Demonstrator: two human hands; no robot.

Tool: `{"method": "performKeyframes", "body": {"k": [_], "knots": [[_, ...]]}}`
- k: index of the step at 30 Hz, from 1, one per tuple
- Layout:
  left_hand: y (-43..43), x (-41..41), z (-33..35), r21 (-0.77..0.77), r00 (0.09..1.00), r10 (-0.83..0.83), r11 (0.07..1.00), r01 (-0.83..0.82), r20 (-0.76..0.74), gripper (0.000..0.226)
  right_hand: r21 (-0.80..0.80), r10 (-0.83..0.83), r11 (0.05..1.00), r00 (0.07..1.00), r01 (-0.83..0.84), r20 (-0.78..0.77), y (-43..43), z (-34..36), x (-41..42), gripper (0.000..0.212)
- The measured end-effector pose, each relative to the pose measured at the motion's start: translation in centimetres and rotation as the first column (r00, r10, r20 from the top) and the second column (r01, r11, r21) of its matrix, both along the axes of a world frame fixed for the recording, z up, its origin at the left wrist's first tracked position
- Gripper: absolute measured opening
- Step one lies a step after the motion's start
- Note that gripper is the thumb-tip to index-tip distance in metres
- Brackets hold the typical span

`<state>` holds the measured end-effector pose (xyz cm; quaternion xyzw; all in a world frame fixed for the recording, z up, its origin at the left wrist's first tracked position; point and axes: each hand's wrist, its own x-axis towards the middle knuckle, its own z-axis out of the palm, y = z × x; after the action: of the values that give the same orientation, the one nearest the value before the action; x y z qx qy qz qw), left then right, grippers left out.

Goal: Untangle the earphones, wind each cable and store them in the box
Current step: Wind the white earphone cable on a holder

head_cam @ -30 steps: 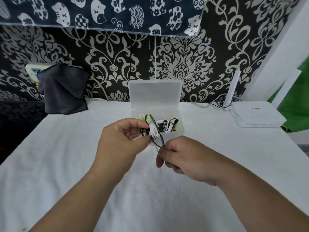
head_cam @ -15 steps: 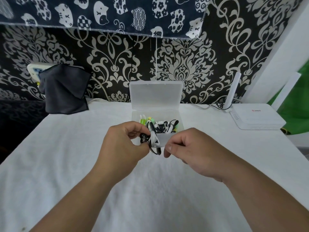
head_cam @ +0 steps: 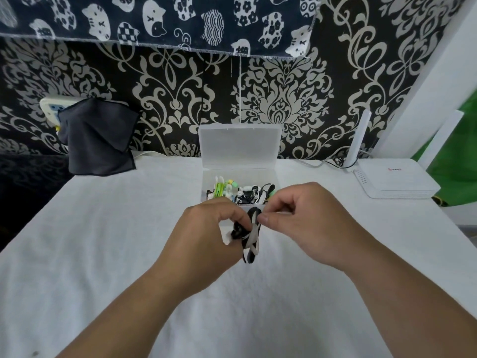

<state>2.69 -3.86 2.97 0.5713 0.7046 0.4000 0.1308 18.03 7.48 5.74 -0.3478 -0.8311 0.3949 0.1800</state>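
Black-and-white wound earphone cable bundle [head_cam: 249,237] hangs above the white cloth-covered table [head_cam: 103,241], pinched by left hand [head_cam: 206,235] and right hand [head_cam: 307,223] before the clear plastic box [head_cam: 238,148].

Table, covered by a white textured cloth [head_cam: 103,254].
- Clear plastic box [head_cam: 240,174]: rear centre, lid standing open.
- White router [head_cam: 397,182]: rear right, well apart from the box, antenna upright.
- White cable [head_cam: 312,164]: along the rear edge, between box and router.
- Dark fabric [head_cam: 98,140]: rear left corner, lower edge meeting the tabletop.

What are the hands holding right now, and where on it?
A wound black-and-white earphone bundle: left hand grips its middle, right hand pinches its top.
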Motion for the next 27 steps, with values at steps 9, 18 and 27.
{"method": "performKeyframes", "body": {"k": [9, 18, 27], "knots": [[-0.1, 0.2, 0.1, 0.014, 0.995, -0.091, 0.996, 0.092, -0.036, 0.04, -0.295, -0.149, 0.95, 0.978, 0.101, -0.146, 0.5, -0.3, 0.3, 0.008], [-0.1, 0.9, 0.1, 0.012, 0.953, -0.185, 0.981, 0.194, -0.238, 0.036, -0.233, -0.149, 0.964, 0.985, 0.125, -0.087, 0.5, -0.8, 0.0, 0.015], [-0.3, 1.9, -0.2, 0.02, 0.921, -0.195, 0.977, 0.214, -0.338, 0.044, -0.135, -0.183, 0.975, 0.981, 0.174, -0.057, -0.5, -1.9, -1.1, 0.012]]}}
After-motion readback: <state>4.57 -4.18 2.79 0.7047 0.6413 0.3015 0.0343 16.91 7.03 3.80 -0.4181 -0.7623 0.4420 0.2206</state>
